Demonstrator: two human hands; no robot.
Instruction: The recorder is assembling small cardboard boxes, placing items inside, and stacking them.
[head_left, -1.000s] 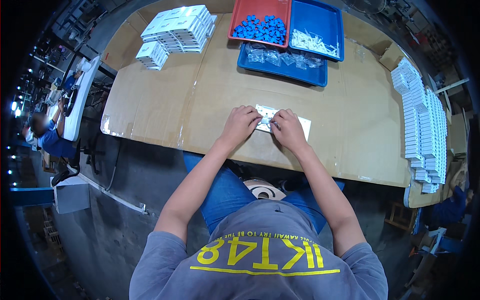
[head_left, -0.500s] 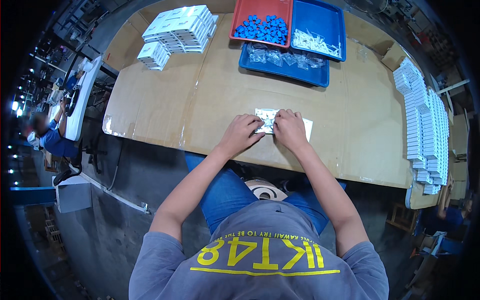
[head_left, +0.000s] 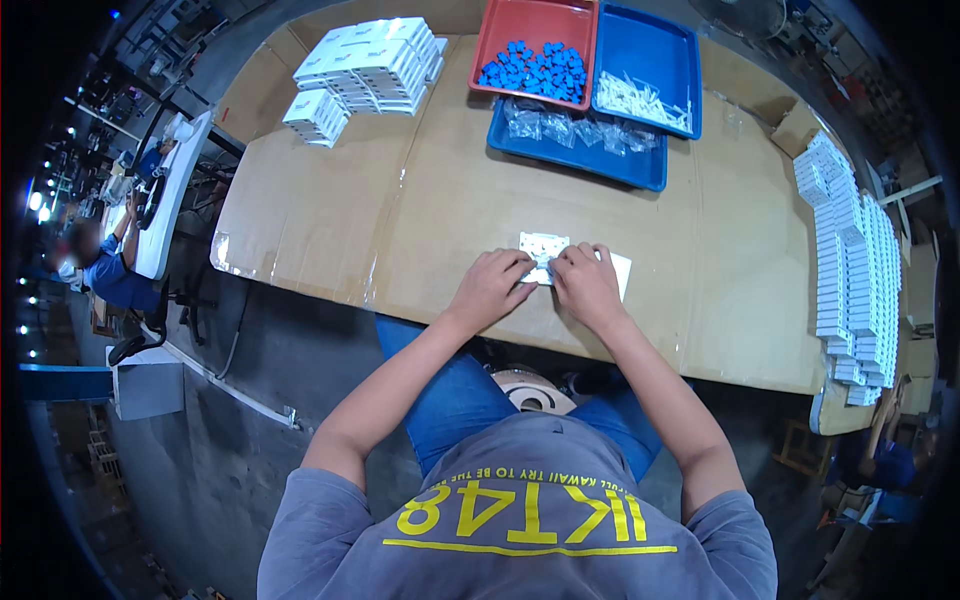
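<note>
A white, flat plastic piece with small cut-outs and raised details point(head_left: 543, 244) lies on the cardboard-covered table in front of me. My left hand point(head_left: 492, 290) grips its left side, with the fingers bent and the thumb low. From the right, my right hand point(head_left: 588, 284) has its fingertips pinched together on the same piece, near its middle. Whatever small part may sit between the fingertips is hidden. Partly under my right hand is a plain white flat piece point(head_left: 623, 272).
Beyond my hands stand a red tray point(head_left: 485, 60) of blue plastic parts, a blue tray point(head_left: 690, 60) of white sticks and a lower blue tray point(head_left: 590, 168) of clear bags. White boxes point(head_left: 365, 62) are stacked far left, more white stacks point(head_left: 845, 260) right. A person point(head_left: 118, 270) sits at another table.
The trays, stacks and table sit slightly lower in the picture. My fingers have shifted toward the near part of the white piece, baring more of its far part.
</note>
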